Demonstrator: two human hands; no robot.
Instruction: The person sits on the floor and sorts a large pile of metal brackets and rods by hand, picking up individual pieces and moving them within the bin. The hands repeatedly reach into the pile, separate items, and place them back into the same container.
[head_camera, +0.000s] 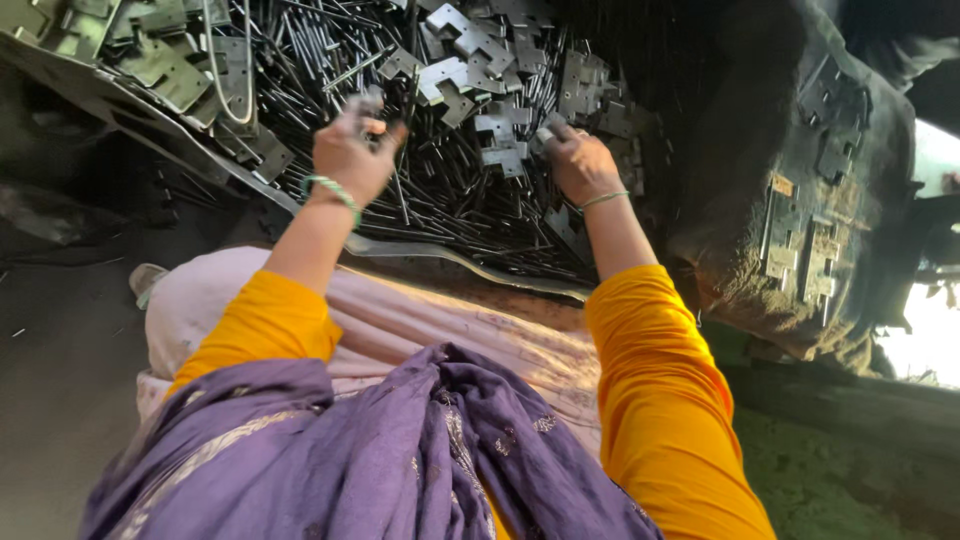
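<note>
Two bare hands in sharp scrap: left hand (350, 155) clenches a small metal piece (368, 103), right hand (578, 160) pinches a hinge plate (548, 132) over the pin pile (440, 190). Cuts seem likely.

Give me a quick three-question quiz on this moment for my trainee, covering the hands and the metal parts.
1. True or false: the left hand holds a small metal piece raised above the pile of thin metal rods.
2. Multiple choice: the right hand is A) resting on the lap, B) down among the flat notched metal plates, C) holding a hammer.
3. Fill in: each wrist wears a green ____.

Key
1. True; the fingers are closed on it.
2. B; whether it grips a plate cannot be told.
3. Bangle, one on each wrist.
</note>
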